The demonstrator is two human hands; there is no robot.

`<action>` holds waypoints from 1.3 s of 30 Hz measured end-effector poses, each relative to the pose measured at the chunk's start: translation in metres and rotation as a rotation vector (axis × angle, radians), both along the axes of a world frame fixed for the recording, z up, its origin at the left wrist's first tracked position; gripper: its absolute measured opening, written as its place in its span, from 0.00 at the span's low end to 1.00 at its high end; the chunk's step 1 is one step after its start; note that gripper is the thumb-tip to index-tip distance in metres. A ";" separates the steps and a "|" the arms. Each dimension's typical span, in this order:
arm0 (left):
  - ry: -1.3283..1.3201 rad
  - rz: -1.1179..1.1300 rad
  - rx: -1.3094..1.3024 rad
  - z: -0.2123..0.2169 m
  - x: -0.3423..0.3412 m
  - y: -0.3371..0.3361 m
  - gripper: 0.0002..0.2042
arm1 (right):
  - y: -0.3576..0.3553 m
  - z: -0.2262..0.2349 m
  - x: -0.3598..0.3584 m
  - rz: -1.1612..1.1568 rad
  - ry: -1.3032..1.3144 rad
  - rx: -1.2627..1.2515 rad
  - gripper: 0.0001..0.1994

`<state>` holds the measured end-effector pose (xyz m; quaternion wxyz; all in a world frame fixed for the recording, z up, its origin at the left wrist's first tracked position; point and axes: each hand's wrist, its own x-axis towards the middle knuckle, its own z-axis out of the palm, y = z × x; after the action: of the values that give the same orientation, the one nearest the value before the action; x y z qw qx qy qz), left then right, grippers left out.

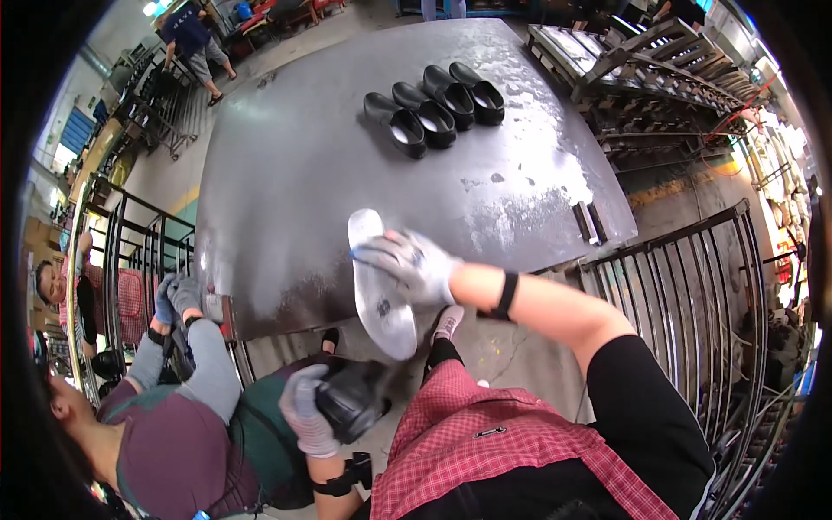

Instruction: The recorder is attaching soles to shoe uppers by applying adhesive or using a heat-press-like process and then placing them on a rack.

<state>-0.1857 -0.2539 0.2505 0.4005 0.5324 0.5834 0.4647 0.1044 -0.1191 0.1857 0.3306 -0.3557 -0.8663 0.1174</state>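
My right hand [412, 264], in a pale glove, is closed around the side of a shiny silver, sole-shaped piece [381, 303]. It looks like an insole, with a dark mark on its wider near end; I cannot tell what it is made of. The piece is held up over the table's near edge, its narrow end pointing away from me. Lower and to the left, my gloved left hand [308, 412] grips a black shoe [349, 405], blurred by motion. Several black slip-on shoes [433, 108] stand in a row on the far part of the dark metal table [286, 173].
A co-worker [178, 433] is close at my left, gloved hands [178, 297] near the table corner. Metal racks [685, 303] stand at right, with a loaded rack [624, 78] behind. Two dark bars [588, 224] lie at the table's right corner. Another person [189, 35] walks far left.
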 end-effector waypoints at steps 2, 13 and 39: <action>0.115 0.057 0.053 -0.010 -0.008 0.031 0.16 | 0.059 0.008 0.016 0.129 -0.441 0.001 0.47; 0.593 -0.086 0.222 -0.117 -0.006 0.294 0.21 | 0.169 -0.018 0.020 0.570 -0.595 -0.088 0.19; 1.124 -0.523 -0.113 -0.186 0.372 0.306 0.27 | -0.025 0.002 0.451 -1.317 -0.080 -0.928 0.55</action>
<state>0.1862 0.0520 0.0643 0.1603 0.7988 0.5790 -0.0318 0.5554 -0.1438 0.1875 0.1193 -0.8983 -0.3526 0.2334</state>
